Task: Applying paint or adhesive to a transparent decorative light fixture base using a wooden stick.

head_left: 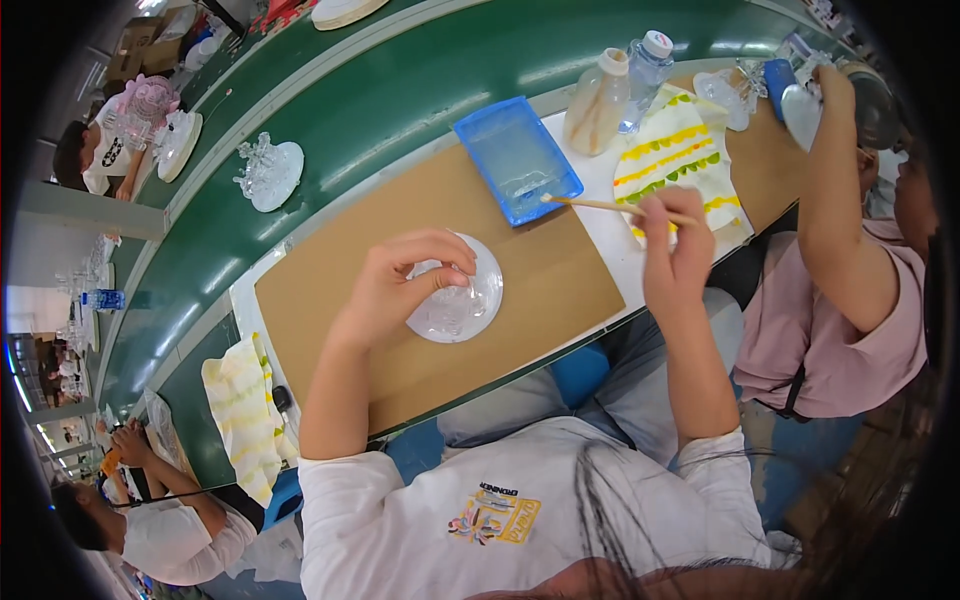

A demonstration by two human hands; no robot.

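Observation:
My left hand (405,285) is closed in a pinch over a round white disc (487,312), its thumb and fingertips on a clear, glass-like piece (445,308). Most of that piece's shape is lost against the pale disc and behind my fingers. In my right hand (678,250) is a thin wooden stick (600,205), gripped between thumb and fingers and pointing left. Its pale tip hangs over the near edge of a blue-rimmed tray (548,187). The tray has a clear, wet-looking bottom.
Brown board (560,270) lies under the disc. A cloudy bottle (597,105), a clear bottle (650,75) and a striped cloth (680,150) stand or lie right of the tray. Another cloth (240,410) is left. A co-worker (840,290) sits close at right. Farther off is a decorated disc (277,175).

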